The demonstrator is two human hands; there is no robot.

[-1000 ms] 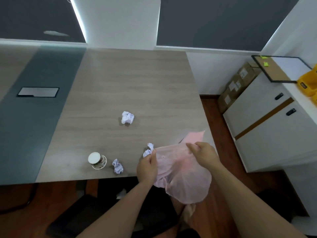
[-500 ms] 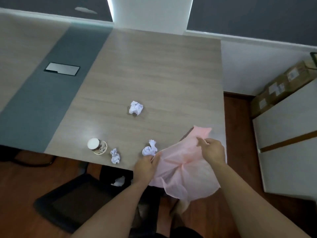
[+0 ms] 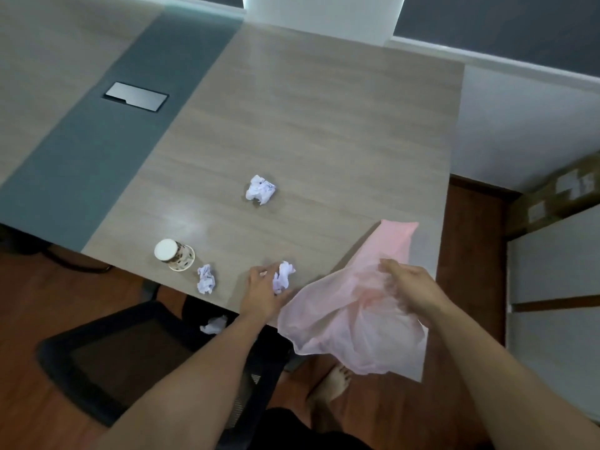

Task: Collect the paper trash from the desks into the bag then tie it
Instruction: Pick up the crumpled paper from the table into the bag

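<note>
At the near edge of the desk the left hand curls its fingers round a crumpled paper ball. The right hand grips the pink bag, which drapes off the desk corner beside it. A second ball lies by a tipped paper cup, a third ball farther in

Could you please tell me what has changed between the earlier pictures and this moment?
The left hand let go of the pink bag and moved left to grip the nearest crumpled paper ball. The right hand still holds the bag. The paper cup, the ball beside it and the mid-desk ball stayed put.
</note>
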